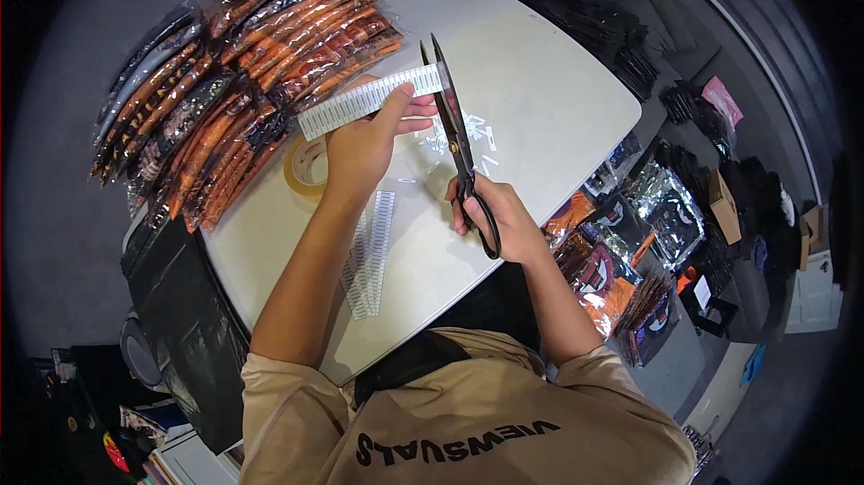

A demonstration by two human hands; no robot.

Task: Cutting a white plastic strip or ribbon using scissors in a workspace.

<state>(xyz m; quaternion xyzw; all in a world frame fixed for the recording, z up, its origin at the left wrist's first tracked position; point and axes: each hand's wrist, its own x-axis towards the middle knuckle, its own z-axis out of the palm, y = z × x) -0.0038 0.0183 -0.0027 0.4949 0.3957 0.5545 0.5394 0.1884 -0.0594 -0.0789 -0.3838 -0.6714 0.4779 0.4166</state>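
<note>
My left hand [367,145] is closed on a white strip of printed labels [346,111], pinching it near its right end with the thumb on top. Black scissors [462,148] are gripped by my right hand [506,220], with fingers in the handle loops. Their blades are apart and point away from me, and the strip's right end lies at them. Small cut white labels [477,130] are scattered on the table beneath the blades. More label strips [376,251] lie crossed near my left forearm. Behind that forearm is a roll of tape [301,170], partly hidden.
Stacks of clothing in clear bags [306,35] cover the far left of the white table [549,80]. More bagged garments [603,255] lie to the right, below the table's edge. Beyond them are dark piles [585,22] and a cardboard box [723,206]. Black plastic [184,305] hangs at the left.
</note>
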